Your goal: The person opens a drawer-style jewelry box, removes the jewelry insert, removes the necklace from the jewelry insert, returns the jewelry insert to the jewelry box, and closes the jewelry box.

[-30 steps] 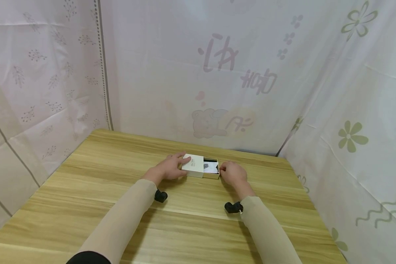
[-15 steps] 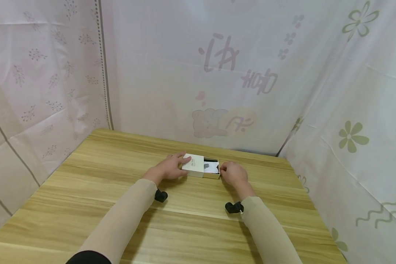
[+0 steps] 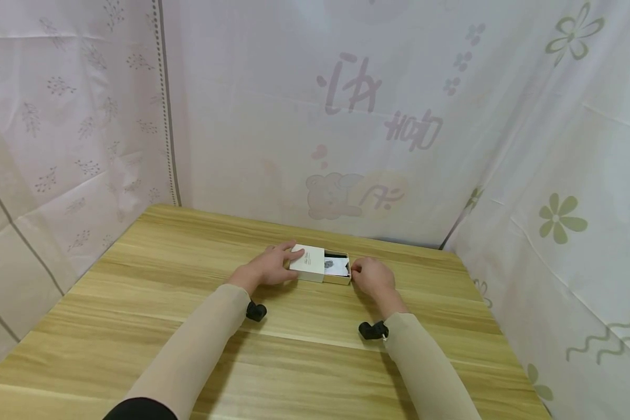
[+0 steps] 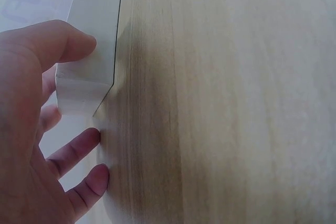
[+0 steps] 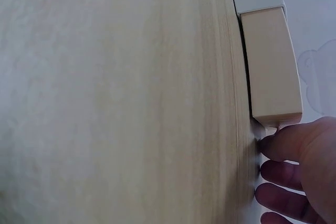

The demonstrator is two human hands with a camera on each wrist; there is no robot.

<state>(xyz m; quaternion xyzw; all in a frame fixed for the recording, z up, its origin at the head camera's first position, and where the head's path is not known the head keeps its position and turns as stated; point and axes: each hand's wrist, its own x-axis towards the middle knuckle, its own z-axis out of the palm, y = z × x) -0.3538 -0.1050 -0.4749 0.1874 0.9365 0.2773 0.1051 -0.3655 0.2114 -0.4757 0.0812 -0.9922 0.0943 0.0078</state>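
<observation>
Striped yellow wood is seen all over the table (image 3: 294, 373). At the near left, a black band (image 3: 140, 409) is worn on the left sleeve (image 3: 194, 344). At the near right, the right sleeve (image 3: 425, 361) is stretched out. A small black gadget (image 3: 256, 312) is worn at the left wrist, and another black gadget (image 3: 373, 331) at the right wrist.

Farther off, a little box (image 3: 308, 276) is seen lying flat near the table's far edge, between the two hands. Its white cover (image 3: 315, 261) is held by the left hand (image 3: 270, 266): the thumb is pressed on the near side, and a finger is laid on top. Its tan drawer (image 3: 337, 280) is partly out, to the right of the cover. White paper (image 3: 337, 266) with a gray mark is seen in it. The drawer's right end is pinched by the right hand (image 3: 373, 274); just which bit is pinched is too small to tell.

Past the table, a pale curtain (image 3: 241, 146) is hung, with a bear picture (image 3: 328, 197) printed low in the middle and a green flower (image 3: 559, 221) on the right.
</observation>
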